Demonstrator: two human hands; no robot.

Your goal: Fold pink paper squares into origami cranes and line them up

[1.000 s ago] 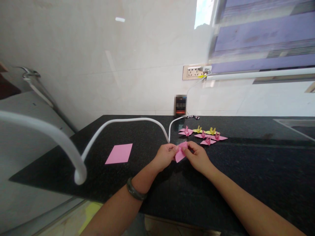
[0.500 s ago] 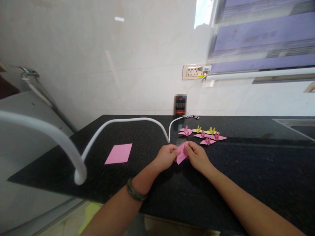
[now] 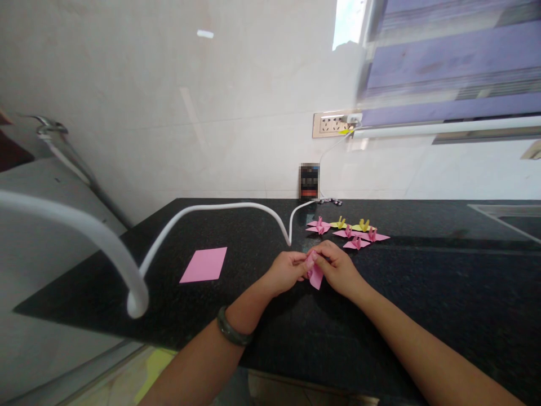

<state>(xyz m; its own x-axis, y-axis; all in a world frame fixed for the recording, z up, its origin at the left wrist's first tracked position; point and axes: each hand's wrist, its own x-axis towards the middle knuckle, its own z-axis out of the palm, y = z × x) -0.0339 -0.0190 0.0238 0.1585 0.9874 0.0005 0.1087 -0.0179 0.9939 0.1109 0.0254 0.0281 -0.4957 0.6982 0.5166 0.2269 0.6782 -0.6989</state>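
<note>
Between my two hands is a partly folded piece of pink paper (image 3: 316, 277), held just above the dark counter. My left hand (image 3: 287, 270) pinches its left side, thumb and fingers closed. From the right, my right hand (image 3: 336, 265) grips the upper part, with its thumb pressed near the left fingertips. The paper's lower corner hangs down below the fingers; its upper folds are mostly covered. Beyond the hands sit several folded paper cranes, pink ones (image 3: 357, 243) and yellow ones (image 3: 364, 225). A flat pink sheet (image 3: 205, 265) lies to the left.
A white bendy stand (image 3: 220, 207) arches over the counter (image 3: 422, 316) from the left. Against the wall leans a blurred-out phone-like device (image 3: 309, 181), with a cable running to the socket (image 3: 336, 123). A sink edge (image 3: 502, 217) shows at the far right.
The pink paper has turned and shows narrower, its free corner now pointing down to the right. My hands have drawn closer together around it.
</note>
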